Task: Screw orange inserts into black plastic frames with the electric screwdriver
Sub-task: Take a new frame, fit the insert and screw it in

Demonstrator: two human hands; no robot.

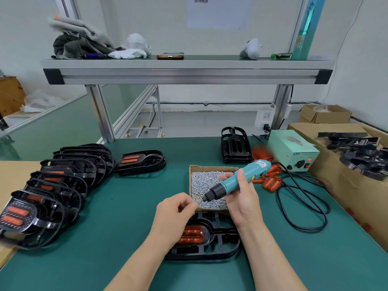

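Note:
A black plastic frame lies flat on the green mat in front of me, with an orange insert seated in its left half. My right hand grips the teal electric screwdriver, tip pointing down-left. My left hand hovers above the frame with fingertips pinched together right at the bit tip; whether a screw sits between them is too small to tell. Behind the tip is a cardboard box of silver screws.
Several finished frames overlap in a row at the left. One more frame stands upright at the back. Loose orange inserts lie by the green power supply. The black cable loops at right beside cardboard boxes.

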